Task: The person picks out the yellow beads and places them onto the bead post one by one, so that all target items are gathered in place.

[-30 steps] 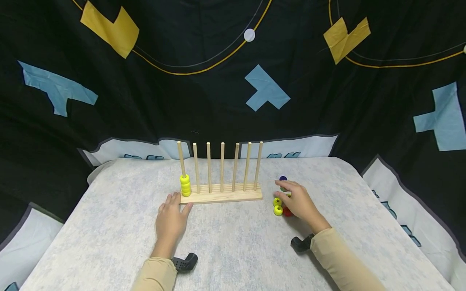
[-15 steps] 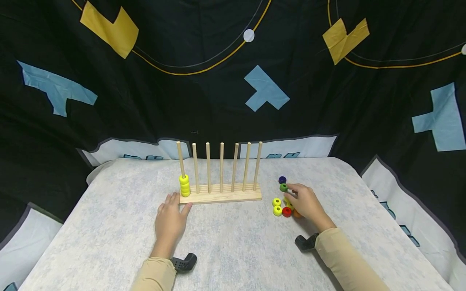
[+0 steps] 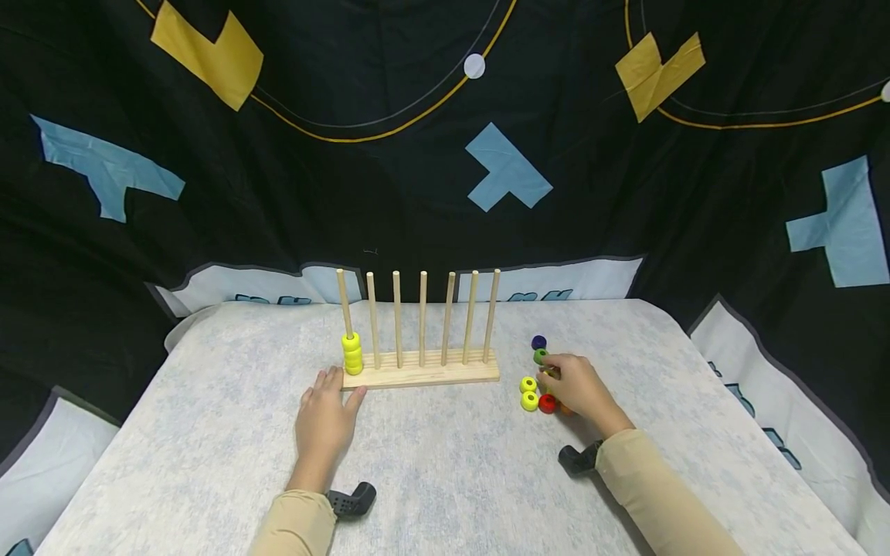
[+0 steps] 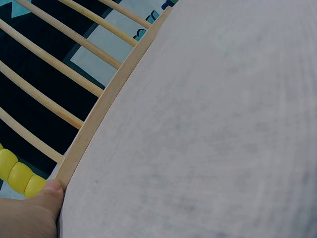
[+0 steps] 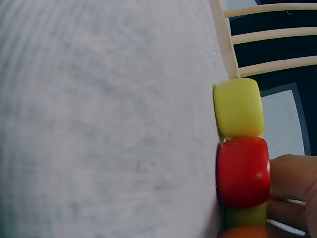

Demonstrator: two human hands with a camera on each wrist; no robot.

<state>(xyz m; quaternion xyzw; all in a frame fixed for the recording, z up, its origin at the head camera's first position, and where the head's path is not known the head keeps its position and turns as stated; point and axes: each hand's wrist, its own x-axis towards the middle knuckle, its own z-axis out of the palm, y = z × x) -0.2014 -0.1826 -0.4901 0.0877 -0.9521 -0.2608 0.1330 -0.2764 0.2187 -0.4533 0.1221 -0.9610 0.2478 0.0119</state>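
In the head view a wooden peg stand stands upright, with a stack of yellow beads on its leftmost peg. My left hand holds the stand's left end, thumb along the front edge; the left wrist view shows the thumb at the base's corner. To the right of the stand, my right hand pinches a yellow bead between thumb and index finger, mostly hidden by them. Close by lie a green bead, a red bead and two yellow beads, one nearer me.
Past the green bead sits a dark blue bead. An orange bead shows at the bottom of the right wrist view, partly under the hand in the head view. A pale cloth covers the table; dark patterned fabric hangs behind.
My right hand drew back right from over the beads, uncovering the green and blue ones, then came slightly left with its fingers around a yellow bead. The left hand stayed on the stand.
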